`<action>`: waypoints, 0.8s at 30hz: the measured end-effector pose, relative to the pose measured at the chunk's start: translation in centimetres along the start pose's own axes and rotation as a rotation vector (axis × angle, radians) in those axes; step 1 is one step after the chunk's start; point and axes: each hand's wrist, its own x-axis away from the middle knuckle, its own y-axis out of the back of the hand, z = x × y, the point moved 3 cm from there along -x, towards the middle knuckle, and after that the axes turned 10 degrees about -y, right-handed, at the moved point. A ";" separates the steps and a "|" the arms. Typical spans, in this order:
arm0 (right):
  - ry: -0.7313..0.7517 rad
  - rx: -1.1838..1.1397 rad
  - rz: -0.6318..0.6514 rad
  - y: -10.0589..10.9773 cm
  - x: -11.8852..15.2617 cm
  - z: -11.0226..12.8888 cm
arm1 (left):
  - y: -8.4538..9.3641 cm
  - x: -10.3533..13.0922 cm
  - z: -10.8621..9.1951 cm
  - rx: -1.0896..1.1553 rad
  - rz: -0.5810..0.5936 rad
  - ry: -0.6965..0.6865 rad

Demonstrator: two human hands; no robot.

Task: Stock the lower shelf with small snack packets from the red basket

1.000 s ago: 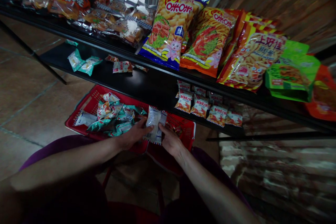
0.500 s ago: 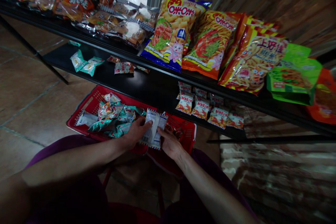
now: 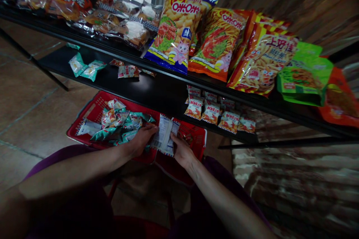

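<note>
A small white-backed snack packet [image 3: 165, 137] with printed text, a barcode and striped ends is held between my hands, above the red basket [image 3: 73, 129]. My right hand [image 3: 183, 152] grips its right side, thumb on top. At its left edge, my left hand [image 3: 142, 139] is closed, with the fingertips partly hidden. Beside that hand, several teal snack packets [image 3: 105, 133] and white-and-red ones lie heaped in the basket's left part. More small packets, dark and hard to make out, lie in the right part behind my right hand.
A black two-tier rack [image 3: 157, 89] stands ahead. Small white-and-orange packets [image 3: 211, 112] and teal packets [image 3: 94, 69] sit on its lower shelf. Large chip bags [image 3: 175, 30] and wrapped bread [image 3: 75, 3] fill the upper one. A rack leg [image 3: 47, 67] reaches the tiled floor.
The packet's printed back now shows wider and flatter. My left thumb has slid off its face to the left edge. The rack and basket have shifted slightly left in view.
</note>
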 end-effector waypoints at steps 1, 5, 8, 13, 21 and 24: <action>0.008 -0.006 -0.011 0.2 -0.2 0.1 | -0.1 0.1 0.1 0.019 0.021 0.047; 0.044 -0.013 -0.061 0.9 -0.7 0.4 | -0.5 0.4 0.4 0.071 0.105 0.114; 0.088 0.008 -0.055 0.6 -0.6 0.6 | -0.3 0.4 0.6 0.046 0.050 0.086; 0.088 0.065 0.028 -0.3 0.2 0.9 | 0.2 0.3 0.7 0.031 -0.013 0.061; 0.084 0.008 0.056 -0.2 0.3 0.6 | 0.7 -0.7 0.8 0.172 -0.061 0.016; 0.111 0.049 0.025 0.0 -0.1 0.4 | 0.7 -0.8 1.1 0.178 -0.082 0.036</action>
